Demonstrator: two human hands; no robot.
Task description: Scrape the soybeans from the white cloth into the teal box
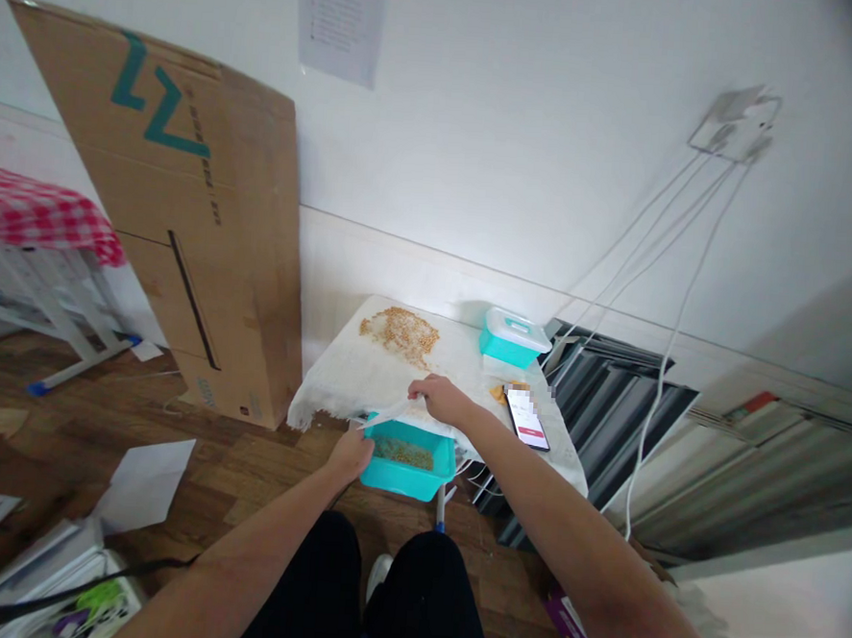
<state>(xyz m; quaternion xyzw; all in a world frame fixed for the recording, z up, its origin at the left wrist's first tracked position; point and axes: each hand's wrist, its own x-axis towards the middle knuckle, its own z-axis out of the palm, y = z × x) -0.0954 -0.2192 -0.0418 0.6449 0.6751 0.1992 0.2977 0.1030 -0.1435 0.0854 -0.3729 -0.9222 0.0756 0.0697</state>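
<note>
Cloth-covered table (460, 345) | left hand (349, 453): fingers gripping teal tub (405, 480) | right hand (438, 398): palm-down, fingers curled, hold unclear

Grain (403, 333) on a draped surface (460, 350)

Below mid-frame we see a white cloth (336, 373) covering it, fringed at lower left. The grain lies scattered toward its upper left; a white-lidded teal box (513, 340) stands upper right, with a lit phone (527, 421) below, beside something orange (496, 394).

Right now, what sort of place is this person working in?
Possibly an indoor storeroom or workroom: a tall cardboard box stands by the wall, and dark panels are gathered beside a cloth-covered table.
</note>
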